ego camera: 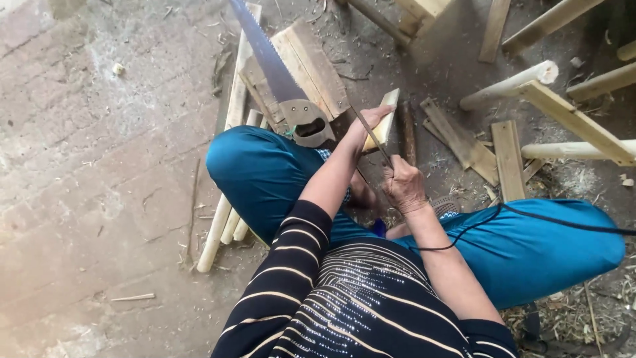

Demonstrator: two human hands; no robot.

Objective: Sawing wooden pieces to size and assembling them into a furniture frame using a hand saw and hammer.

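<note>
I am sitting low over the dusty concrete floor (99, 199), my knees in teal trousers spread to either side. My left hand (372, 122) is clamped over the near end of a short pale wooden block (384, 119), which stands tilted in front of my knees, its upper end pointing away from me. My right hand (404, 187) is closed round the handle end of a thin dark metal blade (371, 134); the blade runs up and to the left from my fist and lies against the side of the block just beside my left thumb. My two hands are near each other but not touching.

Just beyond my left knee a hand saw with a grey toothed blade and a worn wooden handle (281, 86) rests on a flat slatted wooden board (311, 63). Several long pale round sticks (222, 225) lie on the floor under my left leg. To the right, flat wooden offcuts (509, 159) lie among shavings, and a frame of pale round and squared timbers (570, 119) stands beyond them. A thin black cable (530, 215) crosses my right thigh.
</note>
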